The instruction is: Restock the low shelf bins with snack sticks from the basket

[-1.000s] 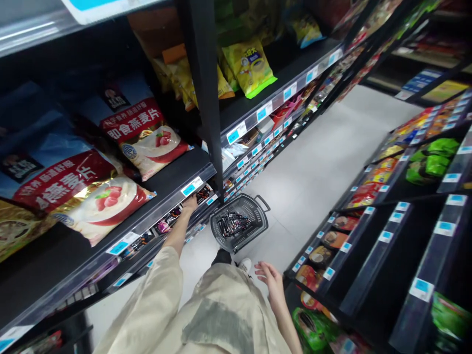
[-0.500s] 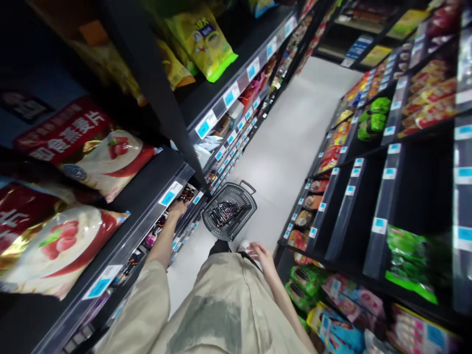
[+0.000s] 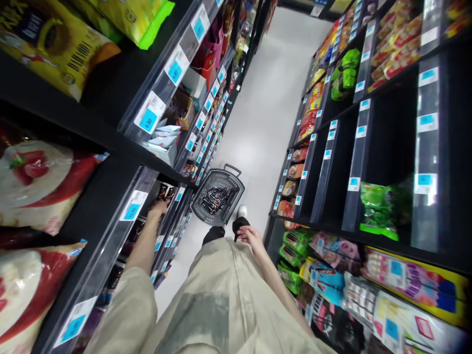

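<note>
My left hand [image 3: 158, 208] reaches under the edge of a black shelf [image 3: 121, 216] on the left, in among small dark packets [image 3: 165, 191]; its fingers are hidden, so what it holds does not show. My right hand [image 3: 250, 235] hangs free by my hip with loosely curled fingers and nothing in it. A grey shopping basket [image 3: 218, 195] with several dark packets inside stands on the floor just ahead of my feet.
Black shelves line both sides of a narrow aisle with a pale floor [image 3: 265, 108]. Large red-and-white oat bags [image 3: 40, 182] lie on the left shelf, and yellow bags [image 3: 55, 44] above them. Green snack packs [image 3: 376, 206] and other colourful snack packs fill the right shelves.
The view has tilted down and swung right along the aisle. My left hand stays under the shelf edge. My right hand has drawn in closer to my hip.
</note>
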`<state>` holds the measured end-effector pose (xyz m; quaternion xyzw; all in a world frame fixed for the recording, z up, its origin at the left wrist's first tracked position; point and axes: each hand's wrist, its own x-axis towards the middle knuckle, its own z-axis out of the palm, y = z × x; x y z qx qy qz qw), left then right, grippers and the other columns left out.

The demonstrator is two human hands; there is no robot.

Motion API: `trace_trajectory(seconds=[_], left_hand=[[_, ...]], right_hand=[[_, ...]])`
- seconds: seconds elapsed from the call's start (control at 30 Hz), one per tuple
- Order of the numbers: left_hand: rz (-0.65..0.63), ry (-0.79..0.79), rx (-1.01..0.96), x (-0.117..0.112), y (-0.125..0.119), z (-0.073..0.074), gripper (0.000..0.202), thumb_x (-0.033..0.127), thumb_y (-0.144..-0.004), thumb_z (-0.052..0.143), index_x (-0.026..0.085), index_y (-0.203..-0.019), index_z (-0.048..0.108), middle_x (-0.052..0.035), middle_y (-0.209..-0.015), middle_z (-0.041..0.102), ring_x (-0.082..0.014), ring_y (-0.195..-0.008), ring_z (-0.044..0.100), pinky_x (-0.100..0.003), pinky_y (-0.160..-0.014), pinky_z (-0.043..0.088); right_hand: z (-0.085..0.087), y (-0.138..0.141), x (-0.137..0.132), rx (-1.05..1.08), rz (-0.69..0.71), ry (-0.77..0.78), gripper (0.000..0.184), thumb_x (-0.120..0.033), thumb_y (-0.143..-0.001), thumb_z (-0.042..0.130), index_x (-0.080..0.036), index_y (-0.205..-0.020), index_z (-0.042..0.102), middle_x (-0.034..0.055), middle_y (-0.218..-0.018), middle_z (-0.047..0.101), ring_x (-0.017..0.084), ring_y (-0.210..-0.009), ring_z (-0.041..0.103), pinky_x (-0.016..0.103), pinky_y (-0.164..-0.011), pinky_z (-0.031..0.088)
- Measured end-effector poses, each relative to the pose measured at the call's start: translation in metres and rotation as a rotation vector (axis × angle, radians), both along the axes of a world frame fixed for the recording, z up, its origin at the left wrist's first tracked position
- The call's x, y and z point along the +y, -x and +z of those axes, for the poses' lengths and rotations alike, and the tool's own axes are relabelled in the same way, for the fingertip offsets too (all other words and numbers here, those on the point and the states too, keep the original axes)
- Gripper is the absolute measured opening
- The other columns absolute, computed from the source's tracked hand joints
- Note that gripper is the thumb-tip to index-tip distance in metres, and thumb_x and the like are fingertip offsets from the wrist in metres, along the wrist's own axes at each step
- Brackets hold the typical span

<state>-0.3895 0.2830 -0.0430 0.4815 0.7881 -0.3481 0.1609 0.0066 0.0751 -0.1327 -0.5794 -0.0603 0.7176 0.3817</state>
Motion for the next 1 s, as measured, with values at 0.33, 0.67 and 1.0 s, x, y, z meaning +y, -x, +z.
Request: trace_trajectory(seconds=[0.33, 0.67, 1.0], left_hand=[[-0.042, -0.315, 0.065, -0.075, -0.083, -0.004, 0.050, 0.042, -0.109, 0.025, 0.014, -0.118, 0.065, -0.0174, -0.100, 0.073, -0.0319, -0.098, 0.071, -0.038, -0.084, 0.049], [0.405, 0.277, -0.413, -0.192, -0.193, -0.206, 0.048, 0.035, -0.101, 0.054, 0.012, -0.143, 0.057, -0.0187, -0.140, 0.065, -0.0238, -0.128, 0.064, -0.029, -0.105, 0.046], [0.500, 0.316, -0.056, -0.230, -0.200, -0.357, 0.089, 0.047, -0.091, 0.065, 0.015, -0.164, 0.026, -0.0265, -0.137, 0.054, -0.0406, -0.116, 0.067, -0.049, -0.091, 0.054]], right_hand=[[-0.056, -0.035, 0.025, -0.059, 0.282, 0.059, 0.049, -0.061, -0.070, 0.071, -0.017, -0.091, 0.070, 0.0090, -0.089, 0.077, 0.016, -0.067, 0.068, 0.026, -0.061, 0.053], [-0.205, -0.028, 0.130, -0.261, 0.769, -0.056, 0.034, -0.029, -0.078, 0.073, -0.016, -0.109, 0.068, 0.0113, -0.107, 0.077, 0.021, -0.089, 0.074, 0.032, -0.081, 0.059], [-0.463, 0.166, 0.183, -0.451, 1.043, -0.178, 0.062, -0.029, -0.084, 0.072, -0.008, -0.139, 0.052, 0.0216, -0.138, 0.062, 0.030, -0.128, 0.060, 0.037, -0.110, 0.046]])
